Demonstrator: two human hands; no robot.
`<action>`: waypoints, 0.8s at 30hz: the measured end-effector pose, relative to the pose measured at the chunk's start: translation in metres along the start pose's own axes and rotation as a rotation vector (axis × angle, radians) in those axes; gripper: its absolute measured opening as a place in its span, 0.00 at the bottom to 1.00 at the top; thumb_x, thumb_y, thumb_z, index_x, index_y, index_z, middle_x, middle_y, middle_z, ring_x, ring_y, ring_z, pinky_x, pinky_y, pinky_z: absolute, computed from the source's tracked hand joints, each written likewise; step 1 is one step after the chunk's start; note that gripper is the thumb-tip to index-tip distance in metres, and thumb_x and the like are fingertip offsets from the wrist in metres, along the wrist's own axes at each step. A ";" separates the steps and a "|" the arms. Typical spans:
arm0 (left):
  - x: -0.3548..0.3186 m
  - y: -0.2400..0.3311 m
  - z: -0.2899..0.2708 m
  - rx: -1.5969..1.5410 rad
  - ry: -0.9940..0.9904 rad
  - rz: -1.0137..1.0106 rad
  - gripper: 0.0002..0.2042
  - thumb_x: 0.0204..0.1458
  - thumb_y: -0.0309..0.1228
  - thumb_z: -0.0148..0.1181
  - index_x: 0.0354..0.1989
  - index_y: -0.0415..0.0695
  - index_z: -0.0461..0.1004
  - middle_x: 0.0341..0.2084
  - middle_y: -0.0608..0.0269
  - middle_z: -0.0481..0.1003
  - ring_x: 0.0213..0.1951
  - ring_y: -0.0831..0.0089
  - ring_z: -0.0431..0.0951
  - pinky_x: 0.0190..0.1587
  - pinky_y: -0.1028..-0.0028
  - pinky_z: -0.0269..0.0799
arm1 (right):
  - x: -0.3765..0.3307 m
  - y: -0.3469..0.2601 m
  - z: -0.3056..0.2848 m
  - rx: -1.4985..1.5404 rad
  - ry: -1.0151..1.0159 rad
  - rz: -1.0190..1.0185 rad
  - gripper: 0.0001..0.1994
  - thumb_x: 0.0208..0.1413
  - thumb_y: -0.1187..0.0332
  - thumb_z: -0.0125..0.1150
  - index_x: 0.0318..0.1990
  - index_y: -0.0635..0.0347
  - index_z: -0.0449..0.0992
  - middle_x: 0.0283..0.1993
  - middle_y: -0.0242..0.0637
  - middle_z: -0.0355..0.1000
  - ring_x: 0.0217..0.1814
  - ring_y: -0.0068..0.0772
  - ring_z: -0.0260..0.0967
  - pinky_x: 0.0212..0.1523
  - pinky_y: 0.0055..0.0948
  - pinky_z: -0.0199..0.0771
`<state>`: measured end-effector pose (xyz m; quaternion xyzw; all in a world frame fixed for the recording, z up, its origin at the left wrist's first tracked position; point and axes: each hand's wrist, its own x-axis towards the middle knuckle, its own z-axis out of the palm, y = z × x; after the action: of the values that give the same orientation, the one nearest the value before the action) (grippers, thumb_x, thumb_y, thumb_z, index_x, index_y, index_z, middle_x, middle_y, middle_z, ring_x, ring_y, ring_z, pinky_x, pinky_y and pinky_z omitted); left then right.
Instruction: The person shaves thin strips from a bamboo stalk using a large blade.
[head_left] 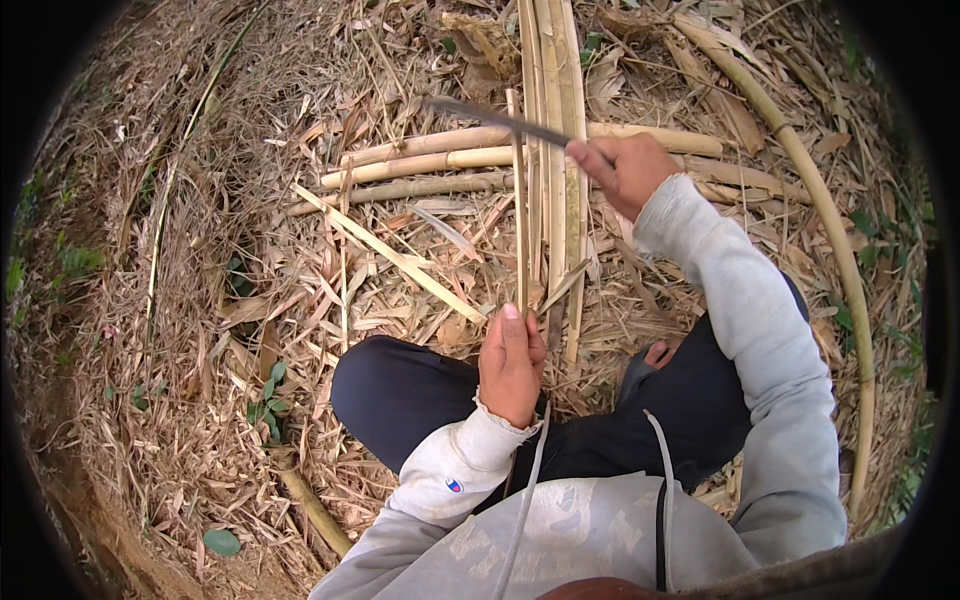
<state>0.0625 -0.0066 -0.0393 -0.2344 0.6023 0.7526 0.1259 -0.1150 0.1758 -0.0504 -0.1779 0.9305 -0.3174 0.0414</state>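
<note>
My left hand [511, 362] grips the near end of a thin split bamboo strip [520, 200] that stands up and away from me. My right hand [622, 168] is shut on the handle of a long dark knife [495, 116]; its blade points left and crosses the strip near the strip's far end. More long bamboo splits [558, 150] run alongside the held strip, resting on the ground. I sit on the ground in dark trousers and a grey hooded top.
Three whole bamboo poles [430, 162] lie crosswise behind the strips. A long curved bamboo stalk [838, 250] arcs down the right side. A loose flat strip [390, 255] lies diagonally at centre. Dry leaves, husks and straw cover the ground.
</note>
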 end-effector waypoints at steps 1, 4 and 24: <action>-0.008 -0.003 0.001 0.022 -0.030 0.012 0.18 0.66 0.47 0.36 0.32 0.47 0.63 0.14 0.76 0.54 0.13 0.88 0.47 0.14 0.83 0.41 | 0.012 0.014 -0.013 0.067 0.049 0.180 0.34 0.61 0.37 0.38 0.22 0.63 0.69 0.15 0.47 0.63 0.19 0.50 0.62 0.27 0.42 0.66; -0.010 0.000 0.002 -0.014 -0.080 -0.039 0.18 0.66 0.47 0.37 0.32 0.46 0.63 0.14 0.76 0.54 0.13 0.88 0.47 0.14 0.83 0.40 | 0.007 0.010 -0.001 0.025 -0.007 0.072 0.36 0.62 0.38 0.37 0.20 0.67 0.67 0.12 0.45 0.57 0.16 0.43 0.58 0.25 0.39 0.63; -0.016 0.002 0.001 0.032 -0.080 -0.050 0.19 0.66 0.47 0.34 0.31 0.46 0.61 0.14 0.76 0.52 0.13 0.87 0.47 0.14 0.83 0.41 | -0.032 -0.029 -0.014 -0.038 0.055 -0.133 0.39 0.52 0.28 0.41 0.18 0.60 0.72 0.13 0.42 0.67 0.20 0.46 0.72 0.25 0.38 0.73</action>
<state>0.0750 -0.0047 -0.0294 -0.2172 0.6027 0.7482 0.1724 -0.0784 0.1737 -0.0231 -0.2313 0.9233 -0.3066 -0.0086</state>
